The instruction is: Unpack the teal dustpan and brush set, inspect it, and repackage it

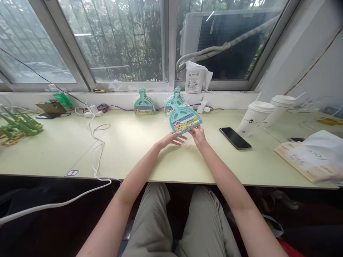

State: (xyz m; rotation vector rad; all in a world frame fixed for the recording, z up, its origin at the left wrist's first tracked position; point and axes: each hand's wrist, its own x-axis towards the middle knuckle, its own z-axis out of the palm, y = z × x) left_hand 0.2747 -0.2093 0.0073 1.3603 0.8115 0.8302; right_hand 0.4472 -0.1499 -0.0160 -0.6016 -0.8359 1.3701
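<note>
A teal mini dustpan-and-brush set (183,117) in clear wrapping, with a colourful label, is held tilted above the pale green desk (128,150). My left hand (173,138) grips its lower left edge. My right hand (197,135) grips its lower right edge. Two more wrapped teal sets lean against the window ledge behind: one (144,103) to the left, another (171,101) partly hidden by the held set.
A black phone (235,138) lies right of my hands, with two lidded white paper cups (253,117) beyond it. A tissue pack and white bag (312,157) sit far right. A white cable (96,142) and power strip run on the left, near green plastic pieces (18,125).
</note>
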